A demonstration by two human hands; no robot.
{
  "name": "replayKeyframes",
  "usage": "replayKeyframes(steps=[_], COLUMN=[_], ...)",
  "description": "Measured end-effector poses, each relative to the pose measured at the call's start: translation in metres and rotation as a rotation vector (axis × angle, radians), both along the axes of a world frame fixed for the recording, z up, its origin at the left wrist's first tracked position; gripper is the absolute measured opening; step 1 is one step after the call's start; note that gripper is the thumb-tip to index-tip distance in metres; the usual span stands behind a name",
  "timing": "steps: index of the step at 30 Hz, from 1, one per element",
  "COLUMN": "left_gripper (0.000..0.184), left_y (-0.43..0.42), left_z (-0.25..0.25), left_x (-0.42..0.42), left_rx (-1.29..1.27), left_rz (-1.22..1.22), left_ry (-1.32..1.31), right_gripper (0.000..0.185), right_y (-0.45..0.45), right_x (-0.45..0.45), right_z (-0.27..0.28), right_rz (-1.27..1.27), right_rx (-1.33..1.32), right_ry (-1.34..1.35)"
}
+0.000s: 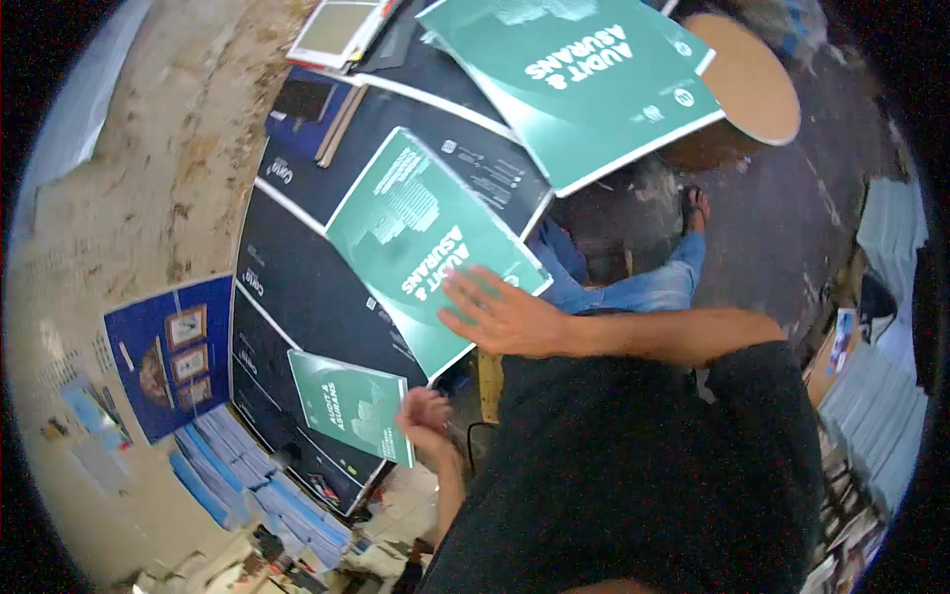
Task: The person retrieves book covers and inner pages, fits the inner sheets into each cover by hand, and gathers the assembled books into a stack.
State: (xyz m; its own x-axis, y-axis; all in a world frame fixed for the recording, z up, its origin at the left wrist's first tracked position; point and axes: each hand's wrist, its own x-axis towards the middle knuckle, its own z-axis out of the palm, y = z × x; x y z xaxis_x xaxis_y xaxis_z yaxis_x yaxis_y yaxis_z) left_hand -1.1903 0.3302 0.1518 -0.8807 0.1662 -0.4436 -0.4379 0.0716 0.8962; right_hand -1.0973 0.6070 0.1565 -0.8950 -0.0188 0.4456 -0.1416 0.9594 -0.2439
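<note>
My right hand (510, 315) lies flat with fingers spread on the cover of a green book (426, 233) marked "AUDIT & ASURANS", in the middle of the black boxes. Beside the right edge of a lower green book (346, 404) is my left hand (426, 411), its fingers loosely curled and somewhat blurred. Nothing shows in its palm; I cannot tell whether its thumb touches that book. Several more green books (584, 109) with the same cover lie overlapped at the top, reaching past the table's edge.
Dark "Conto"-like lettered boxes (297, 267) form the work surface. A dark blue book (307, 114) and magazines lie at its far corner. A round brown stool seat (752, 84) stands at the upper right. Paper stacks (242, 465) sit at lower left. A jeans-clad leg (643, 282) shows beside the surface.
</note>
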Motion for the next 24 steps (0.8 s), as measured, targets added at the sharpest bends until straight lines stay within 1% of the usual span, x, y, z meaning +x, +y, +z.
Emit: replayKeyframes(steps=[1,2,3,4,6,7,8,9,10,11,12,13,14,15,16,17,18,19,20,22,23,24], left_gripper=[0.046,0.049,0.048,0.048,0.046,0.046,0.045,0.044,0.044,0.044,0.044,0.040,0.040,0.043,0.047,0.049,0.049,0.049,0.050,0.049,0.048,0.049], left_y=[-0.011,0.000,0.013,0.028,0.050,0.052,0.054,0.057,0.062,0.064,0.065,0.066,0.066,0.070,0.073,0.080,0.086,0.094,0.100,0.096,0.092,0.084], left_z=[-0.008,-0.004,0.000,-0.004,-0.010,-0.014,-0.020,-0.025,-0.021,-0.009,-0.002,0.002,0.003,0.014,0.019,0.012,0.011,0.010,0.008,-0.013,-0.001,0.006], left_x=[0.014,0.030,0.038,0.043,0.042,0.040,0.037,0.033,0.031,0.032,0.030,0.026,0.024,0.016,0.007,0.001,0.001,-0.001,0.000,0.006,0.005,0.004], left_rx=[-0.075,-0.035,-0.027,0.008,0.319,0.349,0.450,0.564,0.603,0.543,0.480,0.473,0.490,0.500,0.506,0.423,0.440,0.358,0.279,0.326,0.316,0.296], left_rz=[-0.115,-0.249,-0.274,-0.209,-0.219,-0.155,-0.113,-0.075,-0.014,-0.036,-0.066,-0.097,-0.055,-0.073,-0.101,-0.145,-0.138,-0.148,-0.165,-0.146,-0.129,-0.094], left_ry=[-0.161,-0.231,-0.291,-0.267,-0.262,-0.226,-0.279,-0.323,-0.285,-0.311,-0.345,-0.307,-0.303,-0.333,-0.362,-0.293,-0.287,-0.210,-0.139,-0.058,-0.060,-0.124], right_gripper=[0.053,0.053,0.054,0.055,0.059,0.071,0.088,0.096,0.089,0.081,0.074,0.061,0.042,0.035,0.031,0.027,0.023,0.023,0.023,0.022,0.017,0.017], right_y=[-0.007,-0.012,-0.013,-0.015,-0.016,-0.017,-0.013,-0.010,-0.005,-0.002,0.002,0.002,0.001,0.010,0.020,0.019,0.020,0.021,0.019,0.030,0.047,0.060], right_x=[-0.006,-0.011,-0.013,-0.015,-0.014,-0.014,-0.010,-0.007,-0.006,-0.003,-0.004,0.000,-0.001,0.007,0.013,0.010,0.006,-0.002,-0.003,0.006,0.011,0.019], right_z=[0.007,0.009,0.007,0.005,-0.005,-0.008,0.003,0.020,0.013,0.032,0.019,0.024,0.029,0.004,-0.022,-0.012,0.006,0.022,0.024,0.022,-0.002,0.011], right_rz=[-0.065,-0.028,-0.153,-0.263,-0.243,-0.262,-0.228,-0.221,-0.235,-0.248,-0.240,-0.337,-0.404,-0.437,-0.479,-0.511,-0.547,-0.568,-0.568,-0.702,-0.682,-0.717], right_rx=[-0.042,-0.018,-0.032,-0.043,-0.016,-0.008,-0.145,-0.298,-0.359,-0.465,-0.546,-0.615,-0.625,-0.667,-0.711,-0.733,-0.748,-0.616,-0.596,-0.693,-0.691,-0.631], right_ry=[-0.178,-0.167,-0.237,-0.299,-0.280,-0.231,-0.182,-0.214,-0.128,-0.059,0.171,0.160,0.256,0.294,0.335,0.330,0.336,0.379,0.390,0.403,0.532,0.557])
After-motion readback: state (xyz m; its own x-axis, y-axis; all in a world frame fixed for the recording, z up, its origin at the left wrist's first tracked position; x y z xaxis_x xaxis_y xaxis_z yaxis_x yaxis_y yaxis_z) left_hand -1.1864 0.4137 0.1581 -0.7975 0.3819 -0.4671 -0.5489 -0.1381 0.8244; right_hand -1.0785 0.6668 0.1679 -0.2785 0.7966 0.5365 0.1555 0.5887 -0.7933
